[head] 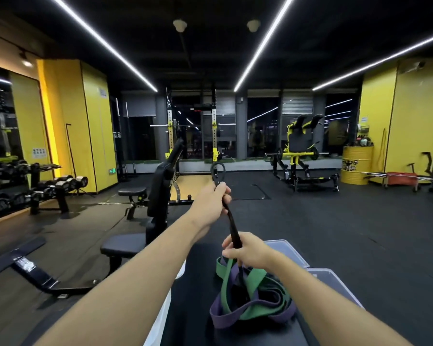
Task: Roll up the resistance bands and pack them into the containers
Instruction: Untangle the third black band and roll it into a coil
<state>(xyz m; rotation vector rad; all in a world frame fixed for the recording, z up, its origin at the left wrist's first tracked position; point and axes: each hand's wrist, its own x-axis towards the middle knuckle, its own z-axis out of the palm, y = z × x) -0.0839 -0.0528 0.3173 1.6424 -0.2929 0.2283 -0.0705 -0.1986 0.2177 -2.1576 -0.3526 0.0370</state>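
A black resistance band [231,224] stretches taut between my hands. My left hand [211,202] grips it high up, with the band's looped end [218,172] sticking out above the fist. My right hand [248,250] pinches the band lower down, just over a tangled pile on a black bench pad [185,318]. In that pile lie a green band [229,278] and a purple band [220,317], wound through each other. Two clear lidded containers sit to the right of the pile, one further away [288,248] and one nearer [333,280], both partly hidden by my right arm.
An adjustable bench [158,196] stands ahead on the left, a flat bench frame [30,265] beyond it. A dumbbell rack [35,186] lines the left mirror wall. A squat rack [193,136], a yellow machine [300,156] and a yellow barrel [355,164] stand at the back.
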